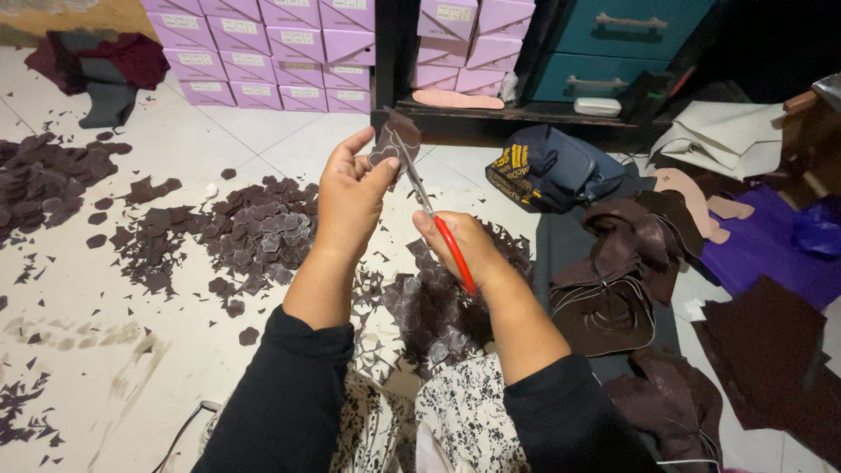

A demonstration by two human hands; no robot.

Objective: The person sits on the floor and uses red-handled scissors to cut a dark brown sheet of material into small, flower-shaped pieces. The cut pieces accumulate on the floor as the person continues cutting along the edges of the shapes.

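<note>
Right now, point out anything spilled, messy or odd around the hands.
Dark brown cut pieces and tiny offcuts lie strewn over the white floor, not gathered in a container. The left hand holds a brown piece while the right hand works red-handled scissors. Nothing looks damaged.

Boxes: lilac shoe boxes (263, 52) stacked in rows against the far wall.
Drawers: teal cabinet (613, 39) with metal handles, top right.
Bag: navy bag (552, 171) on the floor.
Insoles: pink insoles (696, 197) beside purple cloth (771, 245).
Corner: maroon and grey clothes (101, 66).
</note>
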